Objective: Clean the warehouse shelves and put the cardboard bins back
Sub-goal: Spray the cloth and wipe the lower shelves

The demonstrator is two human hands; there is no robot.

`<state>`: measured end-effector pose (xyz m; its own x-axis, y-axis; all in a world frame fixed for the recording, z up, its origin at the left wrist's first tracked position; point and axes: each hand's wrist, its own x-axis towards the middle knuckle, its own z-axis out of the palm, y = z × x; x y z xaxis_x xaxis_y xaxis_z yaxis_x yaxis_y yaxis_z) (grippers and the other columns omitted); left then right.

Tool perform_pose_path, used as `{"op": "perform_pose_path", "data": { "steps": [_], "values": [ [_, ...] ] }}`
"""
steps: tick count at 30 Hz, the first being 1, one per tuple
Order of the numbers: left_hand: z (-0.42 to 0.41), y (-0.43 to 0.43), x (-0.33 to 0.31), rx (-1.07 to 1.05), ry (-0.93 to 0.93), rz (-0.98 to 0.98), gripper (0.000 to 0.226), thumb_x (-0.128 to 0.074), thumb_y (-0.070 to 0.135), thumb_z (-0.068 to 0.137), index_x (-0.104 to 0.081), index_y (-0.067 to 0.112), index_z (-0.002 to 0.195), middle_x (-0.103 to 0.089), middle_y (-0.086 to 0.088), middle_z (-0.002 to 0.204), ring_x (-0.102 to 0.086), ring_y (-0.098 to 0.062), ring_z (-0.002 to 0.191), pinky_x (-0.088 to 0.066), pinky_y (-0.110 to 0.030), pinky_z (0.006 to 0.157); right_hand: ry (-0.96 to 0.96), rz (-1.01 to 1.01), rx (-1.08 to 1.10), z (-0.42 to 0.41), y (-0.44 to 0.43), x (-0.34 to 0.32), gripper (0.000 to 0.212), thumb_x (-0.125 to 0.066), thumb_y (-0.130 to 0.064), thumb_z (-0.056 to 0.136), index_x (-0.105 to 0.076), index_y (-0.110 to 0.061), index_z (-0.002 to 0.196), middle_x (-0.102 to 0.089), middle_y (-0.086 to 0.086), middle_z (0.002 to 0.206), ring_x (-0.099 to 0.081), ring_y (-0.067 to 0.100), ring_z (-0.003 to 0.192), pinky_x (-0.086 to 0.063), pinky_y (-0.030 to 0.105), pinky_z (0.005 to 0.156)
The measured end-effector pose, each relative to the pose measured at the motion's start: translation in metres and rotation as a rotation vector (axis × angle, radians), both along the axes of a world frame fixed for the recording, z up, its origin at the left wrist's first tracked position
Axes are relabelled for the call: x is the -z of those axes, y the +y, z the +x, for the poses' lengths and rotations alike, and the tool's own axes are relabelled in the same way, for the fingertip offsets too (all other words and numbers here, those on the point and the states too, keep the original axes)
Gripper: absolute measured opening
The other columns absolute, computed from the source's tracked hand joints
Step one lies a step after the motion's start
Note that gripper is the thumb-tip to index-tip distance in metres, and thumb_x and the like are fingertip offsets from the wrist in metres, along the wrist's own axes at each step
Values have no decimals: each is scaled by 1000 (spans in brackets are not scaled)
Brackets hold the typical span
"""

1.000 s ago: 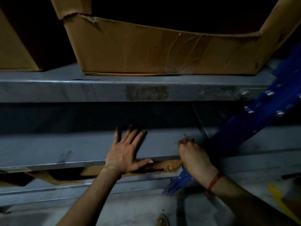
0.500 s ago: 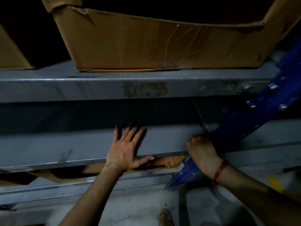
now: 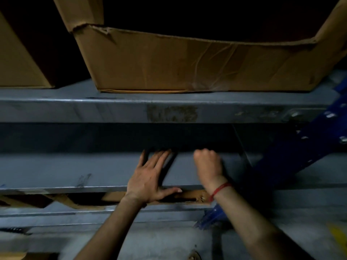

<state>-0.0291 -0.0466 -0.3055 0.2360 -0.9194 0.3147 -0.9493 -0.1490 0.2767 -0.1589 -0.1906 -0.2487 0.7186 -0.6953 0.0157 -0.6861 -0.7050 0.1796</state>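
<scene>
So the light in there was pretty dim. The left hand [image 3: 148, 182] lay flat on the lower shelf [image 3: 75, 169] near the middle of the frame, fingers straight and spread, thumb out along the shelf's front edge. The right hand [image 3: 207, 164] was just beside it, to the right, on the same shelf and curled into a fist with the knuckles pointing into the dark gap. Honestly couldn't tell if it had anything in it, the fingers were turned away. There was a red thread [image 3: 219, 190] round that wrist.

The big cardboard bin [image 3: 187, 62] sat on the upper shelf [image 3: 112, 109], filling the top centre and right of the frame, front wall creased and its top edge torn at the left corner. A second bin [image 3: 18, 62] was on the same shelf at the upper left, with a dark gap between the two.

A blue upright [image 3: 281, 166] ran diagonally down the right side. Some ragged cardboard [image 3: 191, 195] poked out from under the lower shelf's edge, right below both hands.
</scene>
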Motion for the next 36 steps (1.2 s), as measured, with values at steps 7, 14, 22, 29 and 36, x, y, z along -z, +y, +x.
{"op": "perform_pose_path", "data": {
  "steps": [7, 14, 22, 29, 36],
  "values": [
    [6, 9, -1, -62, 350, -159, 115, -77, 69, 65, -28, 14, 153, -34, 14, 148, -22, 9, 141, -25, -39, 121, -404, 429, -699, 16, 37, 32, 33, -69, -6, 69, -74, -8, 102, -72, 10, 108, -66, 23, 107, -44, 25, 96],
    [-3, 13, -14, -126, 472, -109, 119, -88, 69, 55, -22, 41, 150, -32, 21, 152, -32, -2, 143, -34, -36, 118, -485, 230, -151, -13, -72, 57, 46, -42, -3, 92, -62, -11, 132, -61, 16, 134, -67, 39, 107, -58, 47, 87],
    [-54, 61, -11, -393, 703, -322, 101, -87, 20, 76, -26, 14, 155, -40, 6, 156, -39, -9, 143, -35, -30, 117, -557, 654, -573, 43, 73, 35, 38, -55, -2, 92, -67, -14, 126, -59, 3, 139, -50, 18, 133, -28, 18, 111],
    [-63, 100, -26, -575, 758, -347, 92, -82, 30, 83, -27, 26, 156, -43, 18, 149, -44, 3, 136, -45, -32, 111, -804, 1429, -317, 44, 84, 9, 32, -67, 2, 89, -71, -23, 107, -72, -7, 109, -68, -2, 99, -55, 31, 96],
    [-71, 99, -62, -540, 745, -593, 42, -80, 15, 85, -66, 14, 124, -74, 5, 110, -71, -13, 105, -57, -44, 92, -1028, 1602, -99, 18, 97, -21, 39, -79, -16, 83, -67, -21, 119, -70, -11, 106, -70, -2, 92, -53, 13, 75]
  ]
}}
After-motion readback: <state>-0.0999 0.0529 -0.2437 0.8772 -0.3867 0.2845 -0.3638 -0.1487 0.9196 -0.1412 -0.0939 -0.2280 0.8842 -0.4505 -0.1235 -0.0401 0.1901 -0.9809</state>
